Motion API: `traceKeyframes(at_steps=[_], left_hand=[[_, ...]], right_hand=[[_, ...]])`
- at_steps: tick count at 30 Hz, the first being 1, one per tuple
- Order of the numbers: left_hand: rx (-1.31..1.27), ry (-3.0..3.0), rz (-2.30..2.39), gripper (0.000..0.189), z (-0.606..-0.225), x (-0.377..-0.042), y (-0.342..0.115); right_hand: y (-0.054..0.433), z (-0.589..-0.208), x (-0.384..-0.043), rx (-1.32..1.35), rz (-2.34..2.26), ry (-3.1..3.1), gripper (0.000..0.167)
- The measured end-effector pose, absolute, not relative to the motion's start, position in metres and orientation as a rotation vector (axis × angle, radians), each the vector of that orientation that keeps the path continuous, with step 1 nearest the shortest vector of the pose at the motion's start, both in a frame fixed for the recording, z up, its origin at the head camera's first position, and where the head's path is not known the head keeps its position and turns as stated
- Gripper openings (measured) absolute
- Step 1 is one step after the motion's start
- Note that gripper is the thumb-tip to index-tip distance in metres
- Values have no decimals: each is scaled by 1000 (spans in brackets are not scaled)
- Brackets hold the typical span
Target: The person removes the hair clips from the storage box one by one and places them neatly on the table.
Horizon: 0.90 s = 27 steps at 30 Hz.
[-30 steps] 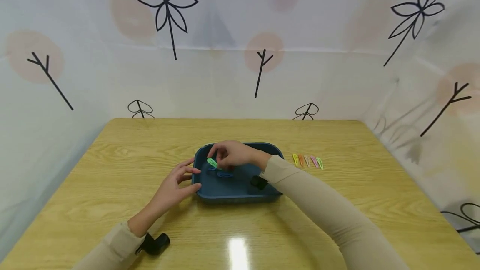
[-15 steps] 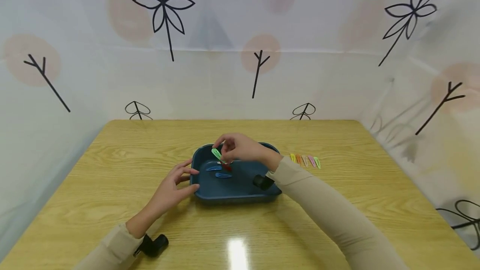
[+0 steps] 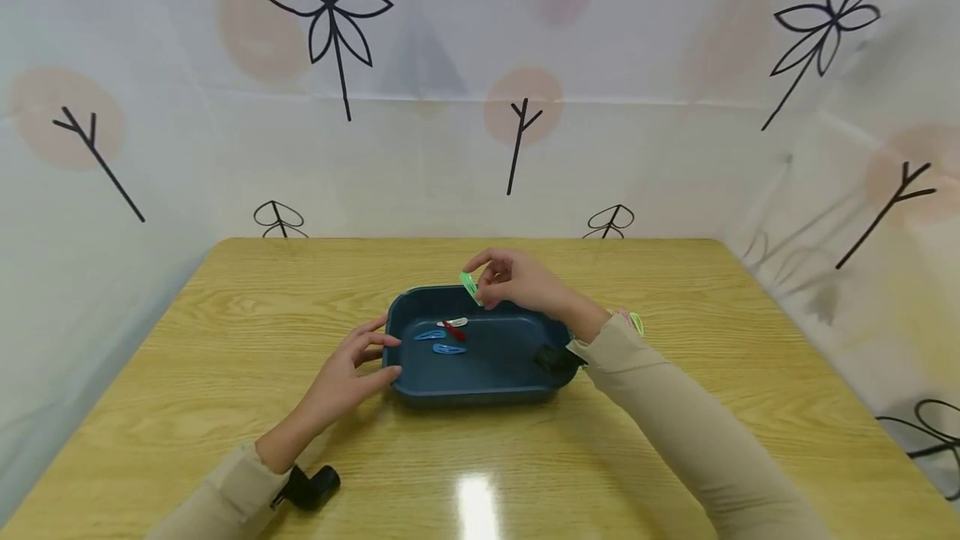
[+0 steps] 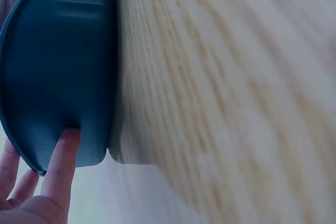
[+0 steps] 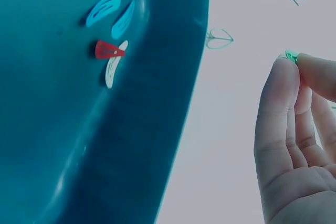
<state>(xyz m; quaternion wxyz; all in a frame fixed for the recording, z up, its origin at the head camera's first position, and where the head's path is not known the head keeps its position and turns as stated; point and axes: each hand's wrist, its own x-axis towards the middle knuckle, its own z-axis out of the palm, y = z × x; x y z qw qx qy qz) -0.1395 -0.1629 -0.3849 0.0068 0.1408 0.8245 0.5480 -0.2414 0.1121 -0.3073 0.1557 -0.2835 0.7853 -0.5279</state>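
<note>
My right hand (image 3: 525, 280) pinches a green snap hair clip (image 3: 469, 285) between thumb and fingertip, above the far rim of a dark blue tray (image 3: 480, 397). In the right wrist view only a small end of this clip pokes out past the fingertips. Fingers relaxed and spread, my left hand (image 3: 347, 373) touches the tray's left end. On the tray floor lie two blue hair clips (image 3: 449, 349), plus a red hair clip (image 3: 453, 330) that crosses over a white hair clip (image 5: 111, 72).
On the table to the right of the tray is a row of hair clips; a light green clip (image 3: 637, 323) shows, the others mostly behind my right wrist. The wooden table (image 3: 300, 290) meets a patterned cloth backdrop (image 3: 420, 165).
My right hand has lifted the green clip up from the tray's inside and moved right and away, uncovering the red and white clips. The left hand has stayed at the tray's end.
</note>
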Motion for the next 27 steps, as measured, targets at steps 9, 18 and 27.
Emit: traceKeyframes(at_steps=[9,18,27], left_hand=[[424,2582,1704,34,-386,-140,-164],[445,2530,1749,33,-383,-139,-162],[445,2535,1746,33,-383,-139,-163]], right_hand=[[137,-302,-234,-762,-1559,2282,33],[163,-303,-230,-680,-1612,2314,35],[184,-310,-227,-623,-1651,2370,35]])
